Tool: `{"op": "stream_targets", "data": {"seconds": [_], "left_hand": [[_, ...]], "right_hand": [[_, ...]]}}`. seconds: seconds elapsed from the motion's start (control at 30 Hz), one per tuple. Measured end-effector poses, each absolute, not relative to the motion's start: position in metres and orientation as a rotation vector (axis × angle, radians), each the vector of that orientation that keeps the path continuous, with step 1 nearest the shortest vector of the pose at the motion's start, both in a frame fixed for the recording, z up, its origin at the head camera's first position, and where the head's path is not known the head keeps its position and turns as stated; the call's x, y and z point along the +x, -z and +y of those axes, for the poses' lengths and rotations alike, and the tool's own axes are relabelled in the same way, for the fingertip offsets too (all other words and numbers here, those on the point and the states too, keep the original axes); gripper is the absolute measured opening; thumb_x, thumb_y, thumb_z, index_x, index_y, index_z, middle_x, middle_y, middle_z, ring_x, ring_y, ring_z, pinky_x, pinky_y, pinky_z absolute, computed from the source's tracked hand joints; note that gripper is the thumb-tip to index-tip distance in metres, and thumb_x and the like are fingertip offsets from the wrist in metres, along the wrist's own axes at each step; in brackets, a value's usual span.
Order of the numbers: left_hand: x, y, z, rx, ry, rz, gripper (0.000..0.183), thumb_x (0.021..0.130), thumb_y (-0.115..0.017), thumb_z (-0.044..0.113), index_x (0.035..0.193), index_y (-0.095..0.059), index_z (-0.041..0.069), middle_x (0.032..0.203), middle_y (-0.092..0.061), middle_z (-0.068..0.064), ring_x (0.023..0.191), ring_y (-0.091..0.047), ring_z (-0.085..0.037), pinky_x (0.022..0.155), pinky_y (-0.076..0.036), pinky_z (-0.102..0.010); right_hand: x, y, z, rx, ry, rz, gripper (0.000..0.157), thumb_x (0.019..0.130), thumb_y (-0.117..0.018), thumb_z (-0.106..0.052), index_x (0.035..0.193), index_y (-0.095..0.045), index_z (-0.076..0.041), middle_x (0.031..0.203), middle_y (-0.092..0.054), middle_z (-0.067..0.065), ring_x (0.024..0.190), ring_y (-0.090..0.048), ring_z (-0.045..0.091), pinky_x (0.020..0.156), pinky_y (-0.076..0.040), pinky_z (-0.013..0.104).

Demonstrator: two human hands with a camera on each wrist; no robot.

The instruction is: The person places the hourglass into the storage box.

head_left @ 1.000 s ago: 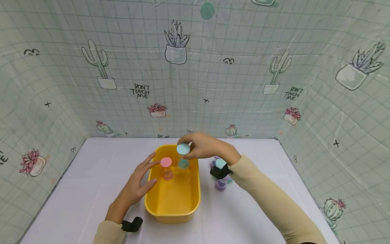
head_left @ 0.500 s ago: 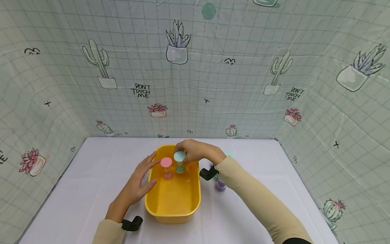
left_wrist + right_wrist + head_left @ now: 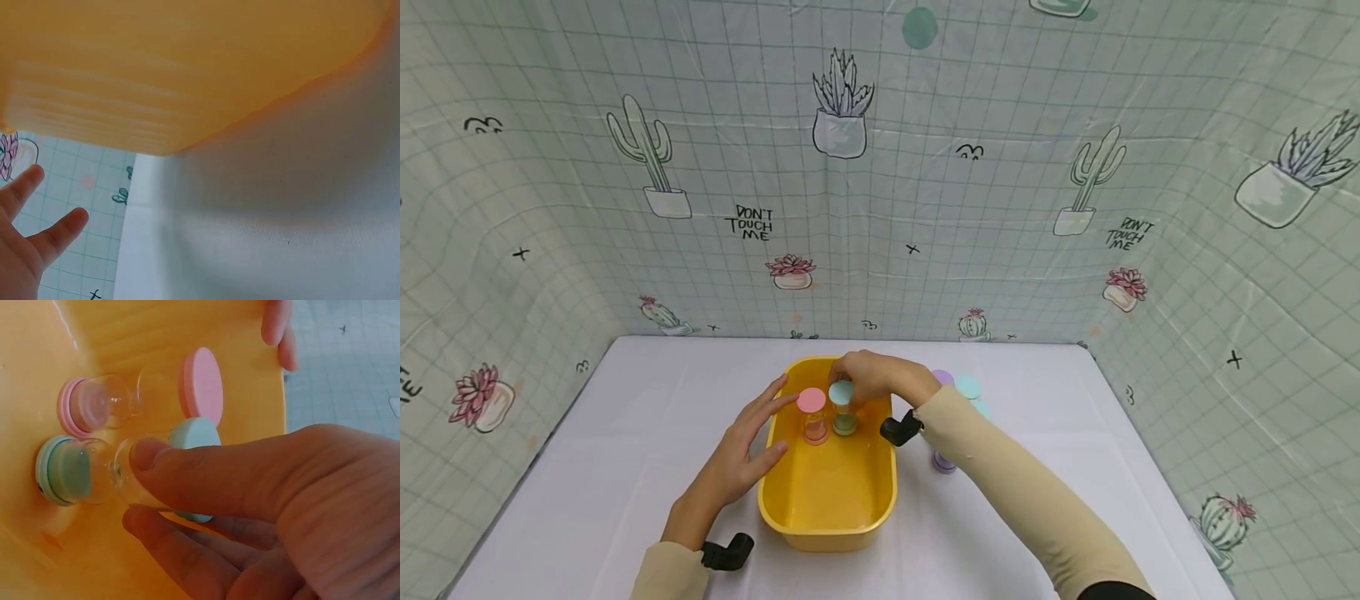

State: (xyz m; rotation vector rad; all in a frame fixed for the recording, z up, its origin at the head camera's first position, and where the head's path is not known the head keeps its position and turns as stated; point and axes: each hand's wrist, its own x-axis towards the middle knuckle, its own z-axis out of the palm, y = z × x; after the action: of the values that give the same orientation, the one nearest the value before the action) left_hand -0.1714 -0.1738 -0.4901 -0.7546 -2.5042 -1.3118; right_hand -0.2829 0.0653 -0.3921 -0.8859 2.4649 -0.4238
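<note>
My right hand [image 3: 880,377] pinches a mint-green sand timer [image 3: 842,393] between thumb and fingers, inside a yellow plastic tub [image 3: 827,500]. In the right wrist view the timer's clear glass [image 3: 103,469] shows, green sand at its lower end, its base by the tub floor. Beside it stands a pink sand timer [image 3: 812,402], upright in the tub. My left hand [image 3: 737,454] is spread at the tub's left rim, fingers straight, holding nothing. In the left wrist view only some of its fingers [image 3: 59,234] show, beneath the tub's outer wall.
Right of the tub, several more sand timers stand on the white tabletop: a purple one [image 3: 944,462], another with a purple top [image 3: 943,377] and mint ones [image 3: 968,387], partly hidden by my right sleeve [image 3: 1000,467]. A patterned cloth [image 3: 880,208] hangs behind.
The right hand has lowered the mint timer toward the tub floor and drawn it closer to the pink timer. My left hand stays where it was.
</note>
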Motion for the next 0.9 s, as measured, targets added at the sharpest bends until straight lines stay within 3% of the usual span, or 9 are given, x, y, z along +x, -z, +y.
{"op": "stream_targets", "data": {"seconds": [0.73,0.9], "left_hand": [[-0.167,0.494,-0.172,-0.754,1.345,-2.507,0.057,0.095,-0.061,0.020,0.151,-0.051,0.018,0.171,-0.026,-0.006,0.152,-0.030,-0.043,0.111,-0.028,-0.078],[-0.170,0.492,-0.172,-0.778,1.347,-2.509,0.058,0.095,-0.062,0.021,0.152,-0.049,0.020,0.171,-0.025,-0.007,0.152,-0.030,-0.044,0.111,-0.028,-0.078]], "right_hand": [[-0.274,0.397,0.061,-0.735,0.450,2.460,0.031,0.090,-0.078,-0.007,0.119,-0.072,-0.017,0.115,-0.069,0.000,0.098,-0.061,0.018,0.097,-0.056,0.035],[-0.272,0.386,0.073,-0.804,0.504,2.490,0.038,0.090,-0.077,-0.010,0.127,-0.069,-0.011,0.126,-0.069,0.005,0.110,-0.063,0.022,0.100,-0.056,0.037]]}}
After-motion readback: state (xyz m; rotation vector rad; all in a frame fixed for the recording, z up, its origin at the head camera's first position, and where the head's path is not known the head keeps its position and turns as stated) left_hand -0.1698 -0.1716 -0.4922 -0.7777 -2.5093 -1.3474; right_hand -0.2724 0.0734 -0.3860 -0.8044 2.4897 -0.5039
